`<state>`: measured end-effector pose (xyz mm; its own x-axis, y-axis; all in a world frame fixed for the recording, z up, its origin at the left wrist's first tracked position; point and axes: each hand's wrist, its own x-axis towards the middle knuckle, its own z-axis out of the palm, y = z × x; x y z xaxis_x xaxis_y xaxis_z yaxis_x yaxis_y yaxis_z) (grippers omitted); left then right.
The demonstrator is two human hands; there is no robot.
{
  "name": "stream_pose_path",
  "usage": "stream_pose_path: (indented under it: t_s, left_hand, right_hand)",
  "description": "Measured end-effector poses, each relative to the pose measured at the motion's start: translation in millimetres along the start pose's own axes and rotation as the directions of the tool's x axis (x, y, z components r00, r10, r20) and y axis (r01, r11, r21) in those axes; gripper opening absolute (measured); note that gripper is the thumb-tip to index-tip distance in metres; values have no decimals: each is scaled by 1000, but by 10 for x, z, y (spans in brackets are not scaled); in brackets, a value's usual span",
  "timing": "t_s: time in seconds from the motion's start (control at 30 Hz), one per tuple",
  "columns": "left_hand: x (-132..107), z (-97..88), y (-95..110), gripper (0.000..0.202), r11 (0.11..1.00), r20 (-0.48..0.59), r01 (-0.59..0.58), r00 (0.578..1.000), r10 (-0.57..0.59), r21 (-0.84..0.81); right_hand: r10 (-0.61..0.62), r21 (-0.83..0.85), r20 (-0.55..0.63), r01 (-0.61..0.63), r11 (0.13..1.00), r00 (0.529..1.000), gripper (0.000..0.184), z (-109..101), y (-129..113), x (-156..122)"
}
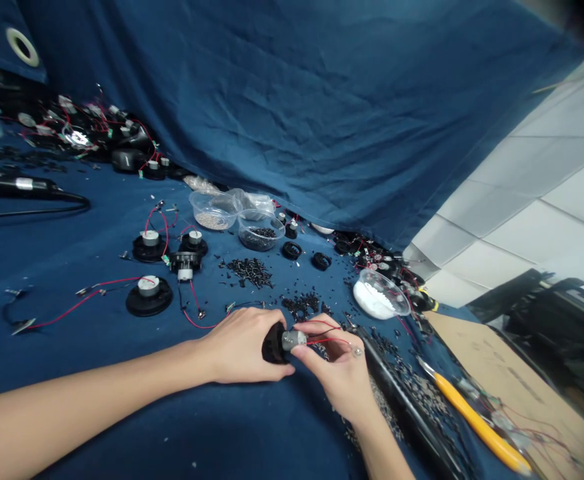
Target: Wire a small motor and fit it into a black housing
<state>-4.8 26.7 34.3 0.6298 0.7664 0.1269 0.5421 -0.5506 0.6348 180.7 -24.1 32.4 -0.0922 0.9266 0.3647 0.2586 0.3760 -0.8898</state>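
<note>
Blue cloth (pixel 97 427) covers the tabletop and rises behind it. Near the front edge, our left hand (pixel 242 347) has its grip closed around a black disc (pixel 273 345) that carries a small silver motor (pixel 293 340). Our right hand (pixel 339 373) pinches the motor's end, grip closed on it, with red wires (pixel 322 325) looping over that hand. Just beyond lie loose black screws (pixel 251 270) and a bowl of white pellets (pixel 379 297).

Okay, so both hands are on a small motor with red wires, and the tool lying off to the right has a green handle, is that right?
Not quite. The tool lying off to the right has a yellow handle, not a green one, as the head view shows. The rest stands: the left hand and the right hand are both on the small motor, and its red wires run across the right fingers.
</note>
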Motion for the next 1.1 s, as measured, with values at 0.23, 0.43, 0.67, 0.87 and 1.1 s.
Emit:
stream_pose_path:
  t_s: [0.23,0.43,0.67,0.87,1.1]
  left_hand:
    - [-13,-22,31,36,1000,31,-14,999,15,-19]
    - [1,-5,20,35,999,45,-16,999,18,-44]
    - [17,24,5,28,996,22,-54,998,53,71]
    - [2,13,30,29,997,41,-69,997,67,32]
    - [34,38,-22,31,996,-12,11,1000,-10,89]
  right_hand:
    - [3,33,22,-4,999,1000,18,10,-18,-10]
    - [-18,-3,19,18,1000,1000,16,14,-8,-14]
    - [15,-3,73,-15,1000,997,26,45,-25,24]
    - [53,19,72,-54,998,996,10,78,-44,11]
    - [150,293,-142,-103,951,978,28,270,115,36]
